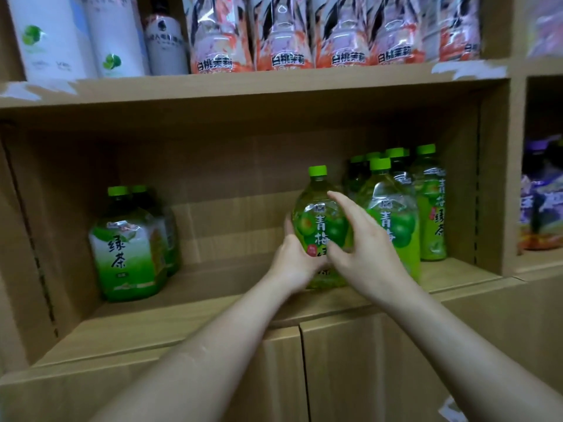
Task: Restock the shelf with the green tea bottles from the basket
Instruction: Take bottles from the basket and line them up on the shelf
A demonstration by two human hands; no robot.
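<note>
**Bottle upright on the shelf, left hand around it**

Head view: on my feed the left hand (294, 260) is wrapped round the lower part of a green tea bottle (318, 208), with the thumb on its left side and the fingers curled behind the label. The bottle stands upright with its base at the shelf board (198, 318), near the front edge of the middle compartment. The right hand (362, 248) is in front of the bottle's right side, fingers spread and fairly straight. I cannot tell whether it touches the plastic.

Just to the right I see a cluster of matching bottles (429, 208) with green caps filling that end of the compartment, the nearest one just beside the held bottle. At the left end, well apart, stand two wider green-labelled bottles (128, 254), one behind the other.

The board above carries pink peach drink bottles (283, 35) and, left of them, tall white bottles (51, 38). Under the shelf I see two closed cabinet doors (341, 376).
</note>
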